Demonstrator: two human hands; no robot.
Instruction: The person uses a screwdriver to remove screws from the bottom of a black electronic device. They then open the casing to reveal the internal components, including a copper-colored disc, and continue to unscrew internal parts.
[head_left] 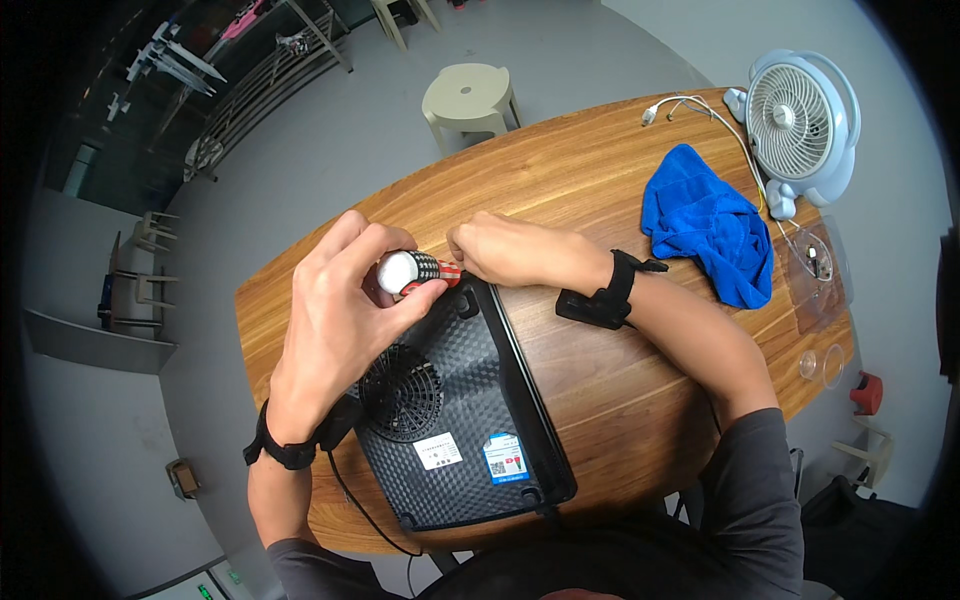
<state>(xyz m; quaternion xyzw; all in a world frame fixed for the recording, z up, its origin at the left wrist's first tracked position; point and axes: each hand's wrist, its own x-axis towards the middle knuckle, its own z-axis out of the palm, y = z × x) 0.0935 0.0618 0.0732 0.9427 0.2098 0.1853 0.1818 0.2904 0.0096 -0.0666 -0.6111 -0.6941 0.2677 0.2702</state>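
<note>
My left hand [345, 290] is closed around the thick handle of a screwdriver [425, 270], which has a white rounded end, a black patterned grip and a red-and-pale lower part. The handle leans toward the far corner of a black induction cooktop [450, 385], which lies underside up on the table. My right hand [500, 248] is curled at that same corner, fingers pressed together beside the screwdriver's lower end. Whatever its fingertips pinch is hidden. The cooktop's underside shows a round fan grille [400, 392], small feet and two labels.
The wooden table [620, 420] has a curved far edge. To the right lie a crumpled blue cloth [705, 225], a white fan [795, 125] with its cable, and a clear plastic sheet [820, 275]. A beige stool [468, 95] stands beyond the table.
</note>
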